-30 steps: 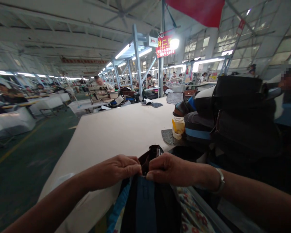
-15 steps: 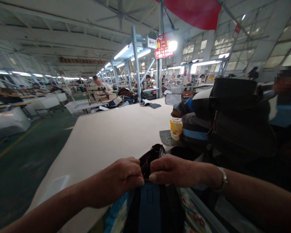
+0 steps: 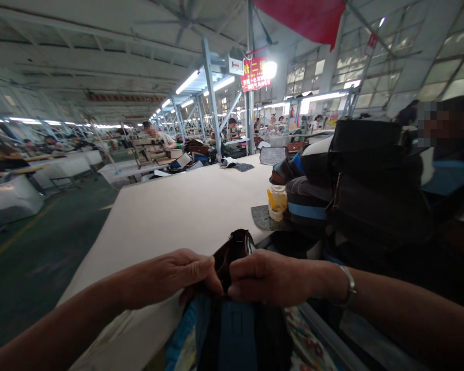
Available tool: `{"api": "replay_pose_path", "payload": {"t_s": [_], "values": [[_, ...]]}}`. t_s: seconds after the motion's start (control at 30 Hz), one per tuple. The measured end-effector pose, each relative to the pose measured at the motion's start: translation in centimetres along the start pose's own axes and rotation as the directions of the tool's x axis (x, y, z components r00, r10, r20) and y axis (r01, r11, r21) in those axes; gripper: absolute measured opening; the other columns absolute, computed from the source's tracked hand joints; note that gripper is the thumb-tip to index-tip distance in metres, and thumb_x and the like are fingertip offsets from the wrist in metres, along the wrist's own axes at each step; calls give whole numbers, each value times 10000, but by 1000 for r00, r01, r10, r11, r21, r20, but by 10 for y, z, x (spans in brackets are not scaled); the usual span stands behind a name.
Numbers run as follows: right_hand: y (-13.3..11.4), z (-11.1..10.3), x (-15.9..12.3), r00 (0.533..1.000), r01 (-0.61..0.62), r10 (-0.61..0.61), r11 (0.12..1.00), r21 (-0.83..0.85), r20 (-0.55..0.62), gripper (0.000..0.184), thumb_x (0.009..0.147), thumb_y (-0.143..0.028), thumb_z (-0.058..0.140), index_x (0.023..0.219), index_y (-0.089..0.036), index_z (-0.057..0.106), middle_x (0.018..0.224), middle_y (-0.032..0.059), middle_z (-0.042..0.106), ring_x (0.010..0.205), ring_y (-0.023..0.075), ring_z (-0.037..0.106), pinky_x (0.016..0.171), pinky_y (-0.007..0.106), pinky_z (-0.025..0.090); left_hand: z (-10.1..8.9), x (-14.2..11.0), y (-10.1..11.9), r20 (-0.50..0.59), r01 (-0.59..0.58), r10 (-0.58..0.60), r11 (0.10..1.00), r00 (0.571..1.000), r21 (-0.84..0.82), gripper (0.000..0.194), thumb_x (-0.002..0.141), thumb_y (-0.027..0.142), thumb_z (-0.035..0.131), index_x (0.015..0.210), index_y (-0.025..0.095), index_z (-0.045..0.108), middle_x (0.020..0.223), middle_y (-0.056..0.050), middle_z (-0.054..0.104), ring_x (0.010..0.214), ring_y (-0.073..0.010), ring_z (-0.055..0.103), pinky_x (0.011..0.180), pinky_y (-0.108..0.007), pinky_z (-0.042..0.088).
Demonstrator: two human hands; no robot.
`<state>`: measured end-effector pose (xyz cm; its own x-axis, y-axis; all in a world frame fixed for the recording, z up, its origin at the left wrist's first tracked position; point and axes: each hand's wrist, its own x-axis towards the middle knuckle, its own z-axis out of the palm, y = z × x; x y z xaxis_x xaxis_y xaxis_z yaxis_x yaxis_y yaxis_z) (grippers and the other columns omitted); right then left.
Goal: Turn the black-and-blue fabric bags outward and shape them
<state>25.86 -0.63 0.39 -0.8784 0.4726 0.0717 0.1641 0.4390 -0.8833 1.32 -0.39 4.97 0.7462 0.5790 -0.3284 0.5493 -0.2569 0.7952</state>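
A dark bag with a blue band (image 3: 236, 330) lies close to my body at the table's near edge, its brown-black top end standing up beyond my hands. My left hand (image 3: 183, 275) grips the bag's upper edge from the left, thumb and fingers pinched on it. From the right, my right hand (image 3: 261, 275), with a silver bracelet at the wrist, is closed on the same edge. The two hands nearly meet over the blue band. What lies beneath my fingers is hidden and dark.
The pale table (image 3: 170, 216) stretches ahead. A jar with a yellow tool (image 3: 277, 201) stands on a grey scrap (image 3: 261, 217). Stacked dark bags (image 3: 379, 206) rise on the right, with a co-worker (image 3: 452, 129) behind them. A metal post (image 3: 212, 98) stands beyond the table.
My left hand has shifted slightly left and its fingers have straightened on the edge. My right hand keeps its pinch. The whole view has turned a little.
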Motion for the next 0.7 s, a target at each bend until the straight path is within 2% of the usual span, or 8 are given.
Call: {"api": "replay_pose_path", "payload": {"t_s": [0.1, 0.17, 0.23, 0.3, 0.43, 0.57, 0.63, 0.7], "values": [[-5, -6, -1, 1000, -11, 12, 999, -43, 21, 389, 1022, -464, 407, 771, -169, 433, 693, -55, 364, 593, 58, 312, 517, 197, 285, -1, 2, 4, -46, 14, -13, 1000, 999, 26, 439, 988, 508, 415, 913, 160, 672, 912, -20, 564, 698, -105, 523, 632, -200, 445], [-8, -8, 1, 1000, -3, 6, 991, -135, 23, 379, 1026, -454, 401, 781, -168, 443, 714, -46, 409, 605, 58, 357, 533, 200, 297, -1, 4, 6, -24, -28, 30, 998, 999, 59, 358, 967, 458, 492, 864, 156, 653, 963, -22, 549, 750, -105, 538, 650, -185, 449], [-7, -7, 5, 999, -22, 27, 988, -150, 30, 353, 1009, -442, 445, 792, -164, 469, 699, -51, 414, 599, 55, 363, 527, 193, 296, 1, 6, 5, 13, -70, 69, 995, 998, 76, 302, 954, 405, 535, 841, 154, 659, 967, -23, 561, 778, -105, 536, 677, -182, 441], [-2, -4, 10, 999, -15, 19, 994, -107, 39, 323, 980, -394, 504, 763, -155, 484, 654, -63, 378, 579, 49, 330, 516, 180, 287, 4, 6, 2, -2, -95, 95, 991, 995, 91, 271, 940, 369, 565, 805, 151, 654, 924, -18, 576, 783, -106, 526, 699, -191, 424], [8, 5, 18, 997, 68, -66, 995, -77, 30, 311, 919, -241, 538, 645, -150, 421, 594, -71, 318, 550, 40, 282, 494, 170, 263, 13, 3, -3, -100, -125, 137, 985, 986, 116, 273, 942, 319, 547, 725, 155, 566, 891, -9, 572, 798, -115, 520, 731, -215, 407], [9, 10, 22, 1000, 11, -11, 1000, -17, -10, 309, 908, -216, 539, 641, -157, 394, 604, -66, 305, 553, 48, 263, 467, 179, 230, 16, -1, -6, -140, -153, 166, 983, 976, 100, 302, 931, 419, 531, 778, 163, 581, 943, -26, 571, 849, -141, 532, 772, -237, 414], [8, 9, 24, 998, -59, 62, 995, 84, -27, 346, 927, -298, 560, 652, -161, 399, 604, -64, 293, 552, 54, 250, 455, 190, 209, 15, 0, -9, -161, -138, 151, 987, 975, 87, 371, 917, 508, 524, 780, 165, 568, 874, -13, 545, 808, -141, 509, 728, -243, 400], [10, 4, 26, 995, -76, 86, 980, 186, -47, 375, 956, -415, 534, 694, -158, 457, 627, -58, 315, 566, 65, 266, 472, 195, 230, 13, 1, -15, -185, -100, 110, 993, 977, 62, 456, 906, 570, 515, 696, 166, 486, 732, 21, 448, 685, -111, 420, 619, -243, 344]]}}
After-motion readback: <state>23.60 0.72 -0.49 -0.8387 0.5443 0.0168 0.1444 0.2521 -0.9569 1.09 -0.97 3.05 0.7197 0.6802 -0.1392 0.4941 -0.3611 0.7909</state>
